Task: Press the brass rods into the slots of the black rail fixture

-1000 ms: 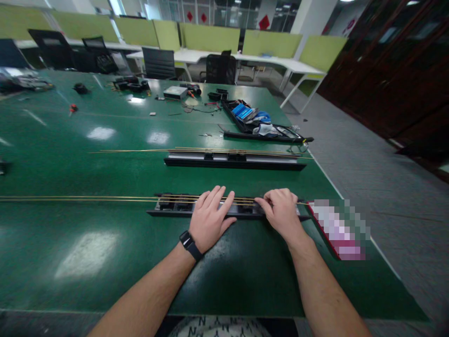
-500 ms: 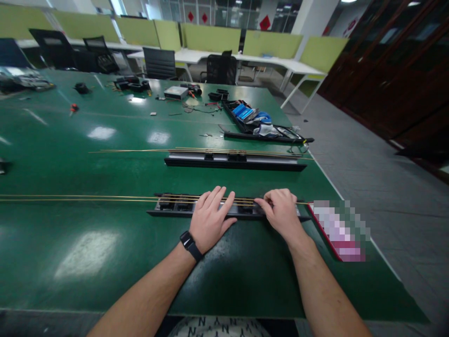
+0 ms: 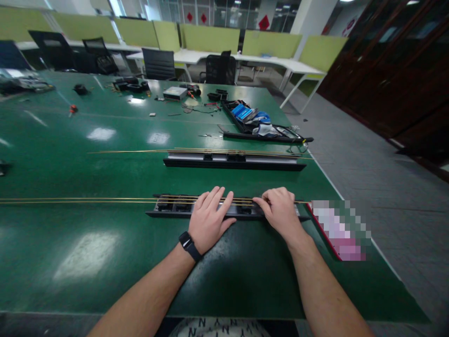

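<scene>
A long black channel-shaped housing (image 3: pixel 170 215) lies across the green table in front of me, with dark blocks inside. Several thin brass-coloured rods (image 3: pixel 105 200) run lengthwise over it and stretch far out to the left. My left hand (image 3: pixel 210 217) lies flat across the rods and the housing's middle, fingers stretched out. Toward the housing's right end, my right hand (image 3: pixel 282 210) is closed in a pinch at the rods, its thumb pointing left. The fingertips partly hide what they grip; a rod end shows beyond that hand on the right.
Behind lies a second black housing (image 3: pixel 235 164) with rods along its top. A black tray (image 3: pixel 233 112) holds blue packs and cables. A red-edged, blurred flat item (image 3: pixel 336 234) rests right of my right hand, near the table's edge. Tools and parts lie farther back.
The view has shifted very slightly. Both hands keep nearly the same places on the housing, and the rods at the left look a touch lower.
</scene>
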Available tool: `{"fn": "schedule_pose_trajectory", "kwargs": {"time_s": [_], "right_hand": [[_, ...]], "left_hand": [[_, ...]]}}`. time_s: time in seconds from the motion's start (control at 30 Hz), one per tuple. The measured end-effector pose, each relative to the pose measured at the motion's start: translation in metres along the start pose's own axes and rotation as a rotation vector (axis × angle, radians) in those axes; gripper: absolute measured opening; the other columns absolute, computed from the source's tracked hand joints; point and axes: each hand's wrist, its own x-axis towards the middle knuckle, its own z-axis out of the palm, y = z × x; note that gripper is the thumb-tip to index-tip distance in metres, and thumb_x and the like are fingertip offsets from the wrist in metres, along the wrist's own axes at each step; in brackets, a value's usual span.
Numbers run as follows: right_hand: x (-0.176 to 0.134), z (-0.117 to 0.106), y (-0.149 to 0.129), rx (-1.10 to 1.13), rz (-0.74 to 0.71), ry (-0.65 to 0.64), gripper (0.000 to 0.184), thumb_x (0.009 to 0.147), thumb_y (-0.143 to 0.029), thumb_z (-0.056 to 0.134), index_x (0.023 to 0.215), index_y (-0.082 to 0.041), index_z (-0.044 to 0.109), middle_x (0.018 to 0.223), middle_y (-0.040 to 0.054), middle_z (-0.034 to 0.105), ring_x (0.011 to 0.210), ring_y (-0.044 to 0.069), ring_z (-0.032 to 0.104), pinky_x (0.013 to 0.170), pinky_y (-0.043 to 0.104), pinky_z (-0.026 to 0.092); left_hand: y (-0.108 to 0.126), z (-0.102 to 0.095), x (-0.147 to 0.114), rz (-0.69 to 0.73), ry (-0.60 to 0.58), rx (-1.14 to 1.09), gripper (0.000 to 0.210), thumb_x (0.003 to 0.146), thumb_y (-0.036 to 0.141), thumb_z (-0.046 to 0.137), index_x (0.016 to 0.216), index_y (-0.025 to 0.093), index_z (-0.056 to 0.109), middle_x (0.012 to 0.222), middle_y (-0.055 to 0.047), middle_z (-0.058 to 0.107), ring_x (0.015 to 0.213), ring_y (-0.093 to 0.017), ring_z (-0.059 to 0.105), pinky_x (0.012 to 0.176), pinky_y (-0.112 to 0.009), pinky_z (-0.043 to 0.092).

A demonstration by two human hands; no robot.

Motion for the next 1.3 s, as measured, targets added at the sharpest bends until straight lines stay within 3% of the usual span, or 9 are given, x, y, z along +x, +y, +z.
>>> {"fn": "schedule_pose_trajectory", "kwargs": {"time_s": [0.63,1.3], "right_hand": [[0.0006,-0.0031,0.0007,0.035,-0.002,-0.029,0.039,0.100,-0.054,0.056,0.077,-0.022,0.058,0.082,0.0040,0.067,0.088,0.023,0.052,0.080,0.037,0.030],[0.0009,-0.0024,0.0016,0.048,-0.015,0.014,0.039,0.099,-0.057,0.057,0.079,-0.023,0.059,0.083,0.0049,0.066,0.090,0.024,0.050,0.081,0.037,0.030]], "left_hand": [[-0.0007,0.0000,-0.0009,-0.002,-0.001,-0.002,0.063,0.097,0.050,0.060,0.152,0.022,0.051,0.156,-0.014,0.053,0.148,-0.031,0.045,0.120,-0.050,0.035],[-0.0036,0.0022,-0.0025,-0.005,0.074,-0.077,0.059,0.099,0.051,0.058,0.147,0.019,0.055,0.150,-0.014,0.059,0.144,-0.030,0.050,0.119,-0.050,0.037]]}}
